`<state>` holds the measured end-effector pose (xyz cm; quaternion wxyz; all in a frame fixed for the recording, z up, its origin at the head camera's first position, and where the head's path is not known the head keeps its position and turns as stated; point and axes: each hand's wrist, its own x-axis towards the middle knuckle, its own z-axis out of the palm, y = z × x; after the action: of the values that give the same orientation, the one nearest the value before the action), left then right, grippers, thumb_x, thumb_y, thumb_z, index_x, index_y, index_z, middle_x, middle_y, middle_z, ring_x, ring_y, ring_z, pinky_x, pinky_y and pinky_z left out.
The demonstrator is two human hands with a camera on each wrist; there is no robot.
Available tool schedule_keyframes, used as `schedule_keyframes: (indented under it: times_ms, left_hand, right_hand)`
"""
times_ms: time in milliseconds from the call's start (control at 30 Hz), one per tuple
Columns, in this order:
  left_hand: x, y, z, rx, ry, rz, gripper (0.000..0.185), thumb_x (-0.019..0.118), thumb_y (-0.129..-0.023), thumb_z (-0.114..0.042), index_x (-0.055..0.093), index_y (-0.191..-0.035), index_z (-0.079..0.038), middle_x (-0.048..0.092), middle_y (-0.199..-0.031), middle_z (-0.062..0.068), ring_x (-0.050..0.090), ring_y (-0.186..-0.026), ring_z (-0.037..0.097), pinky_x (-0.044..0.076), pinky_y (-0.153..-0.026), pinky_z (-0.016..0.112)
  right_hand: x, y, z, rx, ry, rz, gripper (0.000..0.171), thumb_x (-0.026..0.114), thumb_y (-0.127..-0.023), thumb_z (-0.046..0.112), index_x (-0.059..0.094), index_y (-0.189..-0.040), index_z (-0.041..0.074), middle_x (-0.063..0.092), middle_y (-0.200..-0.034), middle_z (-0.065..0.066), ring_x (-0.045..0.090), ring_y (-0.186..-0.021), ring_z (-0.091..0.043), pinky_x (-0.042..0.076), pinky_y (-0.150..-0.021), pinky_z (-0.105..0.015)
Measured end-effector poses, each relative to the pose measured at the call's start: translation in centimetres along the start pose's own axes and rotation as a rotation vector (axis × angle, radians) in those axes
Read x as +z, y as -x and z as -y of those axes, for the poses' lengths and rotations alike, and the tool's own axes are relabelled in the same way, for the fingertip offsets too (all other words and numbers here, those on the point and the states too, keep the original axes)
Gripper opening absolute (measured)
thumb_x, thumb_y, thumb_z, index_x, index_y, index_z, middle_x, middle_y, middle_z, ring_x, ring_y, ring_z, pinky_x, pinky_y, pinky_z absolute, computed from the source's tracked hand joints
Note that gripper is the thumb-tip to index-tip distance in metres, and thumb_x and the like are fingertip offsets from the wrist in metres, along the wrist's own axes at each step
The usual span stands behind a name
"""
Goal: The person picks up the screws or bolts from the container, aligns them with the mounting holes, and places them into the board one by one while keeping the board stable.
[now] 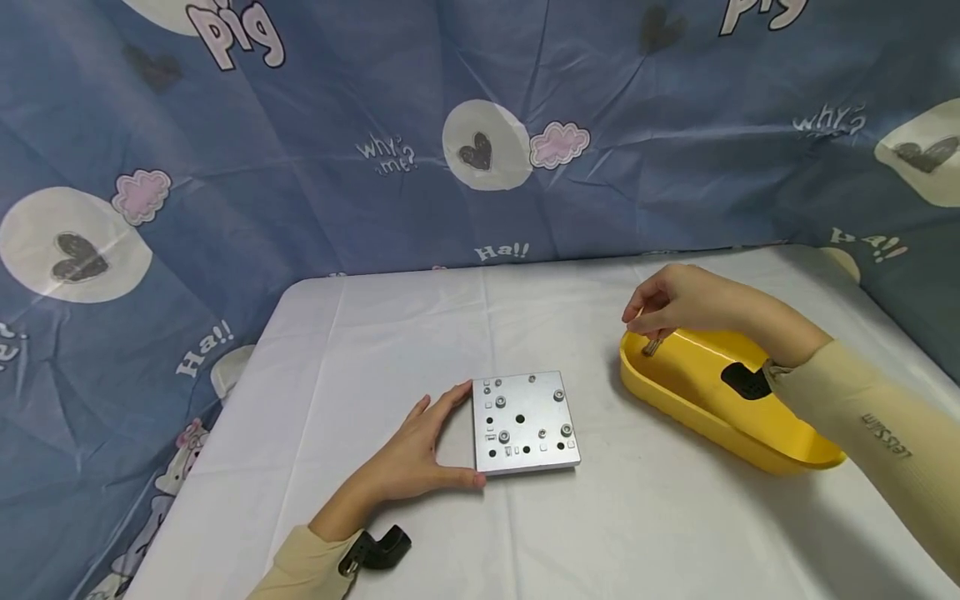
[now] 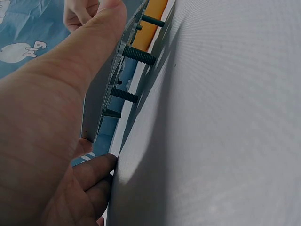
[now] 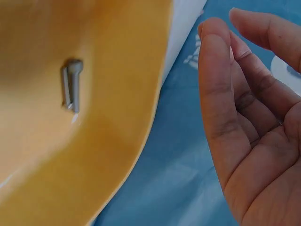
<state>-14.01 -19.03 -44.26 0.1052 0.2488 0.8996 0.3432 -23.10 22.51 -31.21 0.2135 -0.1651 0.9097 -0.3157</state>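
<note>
A square silver metal plate (image 1: 522, 421) with holes and several socket-head screws lies on the table. In the left wrist view, threaded screws (image 2: 138, 55) stick out beneath it. My left hand (image 1: 416, 458) holds the plate's left side, thumb at the near corner and fingertips at the far one. My right hand (image 1: 686, 302) hovers over the far left end of a yellow tub (image 1: 720, 429), fingers loosely bent. The right wrist view shows a gap between thumb and forefinger with nothing in it. Screws (image 3: 72, 84) lie side by side on the tub floor.
A white cloth (image 1: 390, 333) covers the table. Behind it hangs a blue printed curtain (image 1: 315, 167), which also drops along the left side. The tub's raised rim stands right of the plate, with white cloth between them.
</note>
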Motion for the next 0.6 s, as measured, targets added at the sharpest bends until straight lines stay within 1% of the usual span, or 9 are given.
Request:
schedule_keyframes:
  times_ms: [133,233,300,433,600]
  left_hand:
    - [0.1,0.0,0.1,0.004,-0.003,-0.002,0.13,0.098,-0.071,-0.055,0.023,-0.173,-0.024,0.034,-0.177,0.004,0.03,-0.165,0.03,0.004,-0.139,0.059]
    - [0.1,0.0,0.2,0.003,-0.006,-0.001,0.13,0.098,-0.071,-0.056,0.023,-0.173,-0.024,0.034,-0.177,0.004,0.03,-0.165,0.031,0.004,-0.139,0.059]
    - [0.2,0.0,0.2,0.002,-0.007,-0.002,0.131,0.098,-0.07,-0.056,0.023,-0.173,-0.024,0.034,-0.177,0.004,0.03,-0.165,0.031,0.004,-0.139,0.059]
    - [0.2,0.1,0.2,0.006,-0.005,-0.005,0.131,0.098,-0.071,-0.055,0.023,-0.173,-0.023,0.034,-0.177,0.004,0.03,-0.165,0.031,0.004,-0.139,0.059]
    - [0.2,0.0,0.2,0.015,-0.008,-0.006,0.131,0.098,-0.071,-0.055,0.023,-0.173,-0.023,0.034,-0.176,0.005,0.031,-0.164,0.031,0.004,-0.139,0.059]
  right_hand:
    - [-0.5,-0.1,-1.0,0.028,0.049,-0.028,0.024,0.076,-0.101,0.018,0.076,-0.114,-0.002,0.078,-0.085,0.0,0.07,-0.075,-0.014,0.063,-0.069,-0.023]
    - [-0.7,-0.2,-1.6,0.053,0.06,-0.034,0.024,0.076,-0.101,0.019,0.077,-0.113,-0.003,0.075,-0.082,0.001,0.068,-0.075,-0.014,0.062,-0.069,-0.021]
    - [-0.9,-0.2,-2.0,0.071,0.062,-0.033,0.025,0.076,-0.101,0.02,0.077,-0.113,-0.002,0.075,-0.082,0.001,0.069,-0.076,-0.014,0.063,-0.07,-0.021]
    - [-1.2,-0.3,-2.9,0.121,0.061,-0.033,0.029,0.077,-0.101,0.022,0.077,-0.115,-0.004,0.078,-0.086,-0.001,0.073,-0.079,-0.014,0.067,-0.074,-0.025]
    - [-1.4,-0.3,-4.0,0.156,0.079,-0.032,0.027,0.077,-0.101,0.02,0.078,-0.11,-0.005,0.078,-0.086,-0.002,0.074,-0.076,-0.012,0.067,-0.073,-0.027]
